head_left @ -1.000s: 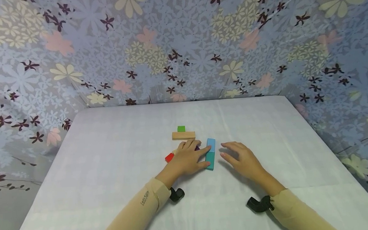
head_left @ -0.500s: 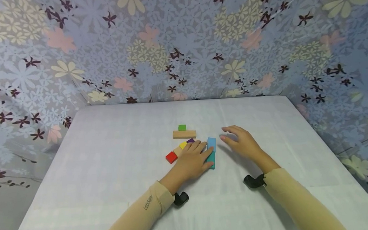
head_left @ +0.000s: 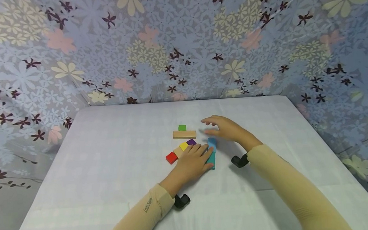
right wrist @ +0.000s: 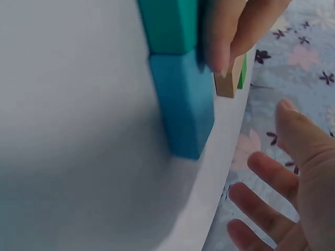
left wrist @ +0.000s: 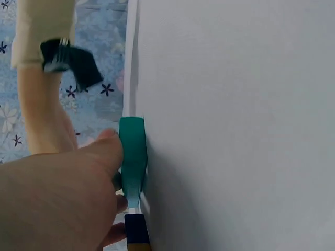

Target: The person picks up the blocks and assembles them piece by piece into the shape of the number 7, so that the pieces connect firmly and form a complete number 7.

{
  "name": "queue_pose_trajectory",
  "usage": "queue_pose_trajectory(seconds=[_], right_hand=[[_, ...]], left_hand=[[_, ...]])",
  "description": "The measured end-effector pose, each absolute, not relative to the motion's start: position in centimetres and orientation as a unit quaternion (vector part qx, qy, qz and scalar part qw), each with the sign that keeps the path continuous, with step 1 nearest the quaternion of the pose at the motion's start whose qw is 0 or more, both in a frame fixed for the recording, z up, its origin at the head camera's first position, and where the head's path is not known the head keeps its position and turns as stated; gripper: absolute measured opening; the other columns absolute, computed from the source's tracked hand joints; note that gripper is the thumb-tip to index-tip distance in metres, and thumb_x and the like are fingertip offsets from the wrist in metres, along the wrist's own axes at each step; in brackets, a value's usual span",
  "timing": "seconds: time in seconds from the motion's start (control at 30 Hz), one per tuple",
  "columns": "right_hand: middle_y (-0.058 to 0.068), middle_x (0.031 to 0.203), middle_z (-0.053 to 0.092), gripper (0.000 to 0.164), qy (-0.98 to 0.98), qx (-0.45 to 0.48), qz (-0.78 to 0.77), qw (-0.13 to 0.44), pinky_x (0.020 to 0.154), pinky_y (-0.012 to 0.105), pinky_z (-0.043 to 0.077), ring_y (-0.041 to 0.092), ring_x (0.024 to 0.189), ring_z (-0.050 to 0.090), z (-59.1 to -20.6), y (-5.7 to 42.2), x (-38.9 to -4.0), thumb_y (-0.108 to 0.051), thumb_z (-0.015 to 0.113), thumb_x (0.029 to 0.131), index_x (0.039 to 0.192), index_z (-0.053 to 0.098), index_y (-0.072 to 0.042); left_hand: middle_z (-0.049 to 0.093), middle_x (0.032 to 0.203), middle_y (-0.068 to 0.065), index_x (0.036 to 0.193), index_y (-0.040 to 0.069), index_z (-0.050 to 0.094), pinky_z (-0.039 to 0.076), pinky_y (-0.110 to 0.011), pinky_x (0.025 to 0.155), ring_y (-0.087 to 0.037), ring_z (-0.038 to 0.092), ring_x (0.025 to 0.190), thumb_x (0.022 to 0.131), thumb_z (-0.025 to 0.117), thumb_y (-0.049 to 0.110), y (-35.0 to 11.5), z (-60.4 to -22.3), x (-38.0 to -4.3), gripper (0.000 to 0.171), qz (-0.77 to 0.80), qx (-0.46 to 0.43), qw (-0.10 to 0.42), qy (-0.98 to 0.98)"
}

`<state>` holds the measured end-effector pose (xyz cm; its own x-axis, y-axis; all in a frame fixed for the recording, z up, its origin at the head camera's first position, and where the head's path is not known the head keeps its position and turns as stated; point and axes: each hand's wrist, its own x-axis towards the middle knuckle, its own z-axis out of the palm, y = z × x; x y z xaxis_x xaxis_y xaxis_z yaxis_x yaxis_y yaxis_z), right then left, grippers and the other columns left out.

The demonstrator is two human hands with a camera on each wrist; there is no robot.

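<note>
In the head view, my left hand [head_left: 191, 162] rests over several small blocks, fingers spread and fairly straight. Its thumb and index finger touch the teal block [head_left: 211, 159], which stands end to end with a blue block [head_left: 211, 144]; the left wrist view shows the thumb against the teal block [left wrist: 134, 151]. My right hand [head_left: 227, 128] hovers over the table behind the blue block, fingers extended and holding nothing. Its fingertips point toward a plain wooden block [head_left: 184, 134]. The right wrist view has the blue block [right wrist: 183, 104] apart from the right hand [right wrist: 309, 188].
Red [head_left: 171, 158], beige [head_left: 178, 152], yellow [head_left: 183, 146] and purple [head_left: 191, 142] blocks form a slanted row beside the left hand, partly covered by it. A green block [head_left: 182, 127] sits behind the wooden one. A white cloth covers the table [head_left: 125, 143]; a floral curtain hangs behind.
My right hand has moved away from me and to the left, from beside the blue block to behind it. My left hand has shifted slightly, uncovering the yellow and purple blocks.
</note>
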<state>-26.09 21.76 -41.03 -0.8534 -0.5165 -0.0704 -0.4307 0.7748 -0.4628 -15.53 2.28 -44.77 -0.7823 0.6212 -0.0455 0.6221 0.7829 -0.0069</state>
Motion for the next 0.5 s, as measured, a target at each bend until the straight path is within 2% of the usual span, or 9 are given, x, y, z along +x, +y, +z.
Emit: queue_pose_trajectory(seconds=[0.17, 0.5], right_hand=[[0.008, 0.13, 0.061, 0.052, 0.93, -0.294, -0.171, 0.136, 0.103, 0.05, 0.047, 0.027, 0.121, 0.058, -40.6, 19.7, -27.3, -0.037, 0.062, 0.098, 0.146, 0.05, -0.021], [0.004, 0.123, 0.064, 0.048, 0.923, -0.304, -0.155, 0.179, 0.101, 0.047, 0.048, 0.025, 0.117, 0.059, -40.6, 17.4, -28.6, -0.033, 0.067, 0.095, 0.141, 0.057, -0.023]], left_hand=[[0.029, 0.163, 0.004, 0.159, 0.024, 0.025, 0.024, -0.04, 0.124, -0.019, 0.029, 0.15, 0.105, 0.029, 0.055, 2.5, -45.0, -15.4, 0.062, -0.023, 0.327, 0.03, 0.944], [0.026, 0.165, 0.003, 0.16, 0.023, 0.02, 0.022, -0.042, 0.125, -0.021, 0.025, 0.152, 0.106, 0.026, 0.054, 2.4, -45.1, -15.2, 0.063, -0.022, 0.325, 0.04, 0.945]])
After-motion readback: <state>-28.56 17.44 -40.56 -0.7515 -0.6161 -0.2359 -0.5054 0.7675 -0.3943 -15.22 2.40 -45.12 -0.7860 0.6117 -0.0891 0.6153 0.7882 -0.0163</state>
